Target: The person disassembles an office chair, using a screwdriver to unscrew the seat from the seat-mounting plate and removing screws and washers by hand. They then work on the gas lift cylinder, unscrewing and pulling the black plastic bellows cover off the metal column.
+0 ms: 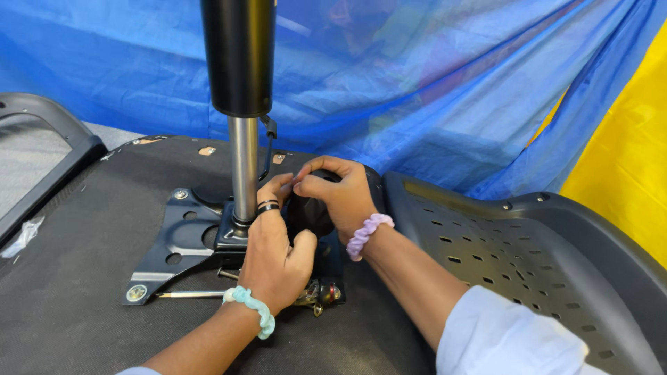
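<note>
blue tarp hangs behind an upturned black chair seat, its gas cylinder standing upright on the metal mounting plate. beside it lies a perforated black backrest. the right hand curls closed over a black knob right of the cylinder; the left hand pinches it from the near side. crowded fingers could likely slip or get nipped against the plate.

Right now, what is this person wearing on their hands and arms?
The left hand has two dark rings on one finger and a pale teal scrunchie-style band at the wrist. The right hand has a lilac band of the same twisted kind at the wrist. A light blue sleeve covers the right upper forearm.
</note>
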